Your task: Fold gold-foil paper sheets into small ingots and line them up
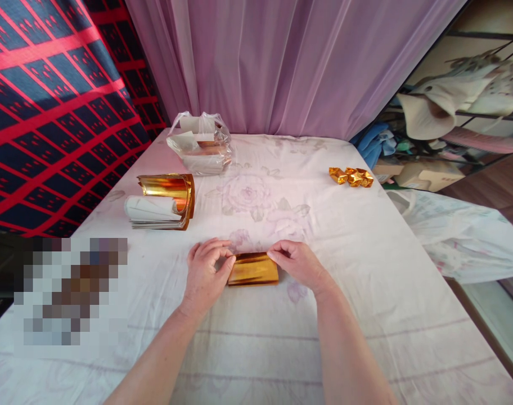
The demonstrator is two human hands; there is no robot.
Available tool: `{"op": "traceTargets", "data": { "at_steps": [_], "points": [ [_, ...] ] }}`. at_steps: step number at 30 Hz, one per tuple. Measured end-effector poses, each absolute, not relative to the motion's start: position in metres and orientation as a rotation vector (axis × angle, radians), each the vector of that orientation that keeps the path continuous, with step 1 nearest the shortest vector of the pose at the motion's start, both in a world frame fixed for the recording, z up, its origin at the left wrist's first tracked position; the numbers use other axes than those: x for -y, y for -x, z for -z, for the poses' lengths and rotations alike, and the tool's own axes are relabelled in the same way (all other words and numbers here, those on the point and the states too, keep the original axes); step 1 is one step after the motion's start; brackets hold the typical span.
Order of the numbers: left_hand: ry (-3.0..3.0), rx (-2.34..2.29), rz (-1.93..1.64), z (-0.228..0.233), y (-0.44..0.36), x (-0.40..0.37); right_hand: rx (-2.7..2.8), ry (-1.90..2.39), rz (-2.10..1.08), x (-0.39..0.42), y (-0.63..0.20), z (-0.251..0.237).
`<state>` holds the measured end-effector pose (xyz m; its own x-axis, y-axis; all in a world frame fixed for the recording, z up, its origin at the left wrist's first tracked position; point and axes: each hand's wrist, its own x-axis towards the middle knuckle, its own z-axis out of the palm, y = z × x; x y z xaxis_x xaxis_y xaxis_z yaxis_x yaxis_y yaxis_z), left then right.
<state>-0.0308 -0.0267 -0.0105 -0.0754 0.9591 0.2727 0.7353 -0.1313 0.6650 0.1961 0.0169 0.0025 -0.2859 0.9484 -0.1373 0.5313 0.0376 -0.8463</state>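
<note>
A sheet of shiny gold foil paper [253, 269], folded into a small rectangle, lies on the cloth in front of me. At its upper left corner my left hand [208, 271] is closed, thumb on the paper and the other fingers curled behind. My right hand [301, 263] pinches the upper right corner between thumb and index finger. Beyond my left hand stands a curved stack of gold and white paper sheets [166, 194]. Several folded gold paper pieces [351, 176] sit in a row at the far right of the table.
A clear plastic bag [201, 143] with paper stacks stands at the back left of the flowered tablecloth [349, 236]. A purple curtain [256, 67] hangs behind the table. A red and dark patterned cloth [62, 101] is at left; a shelf with hats [427, 115] is at right. One left area is blurred.
</note>
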Motion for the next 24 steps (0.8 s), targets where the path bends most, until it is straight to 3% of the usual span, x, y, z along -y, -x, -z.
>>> {"op": "traceTargets", "data": {
  "at_steps": [24],
  "points": [
    [-2.039, -1.984, -0.894, 0.012, 0.027, 0.026, 2.079, 1.867, -0.781, -0.015, -0.174, -0.016]
  ]
}}
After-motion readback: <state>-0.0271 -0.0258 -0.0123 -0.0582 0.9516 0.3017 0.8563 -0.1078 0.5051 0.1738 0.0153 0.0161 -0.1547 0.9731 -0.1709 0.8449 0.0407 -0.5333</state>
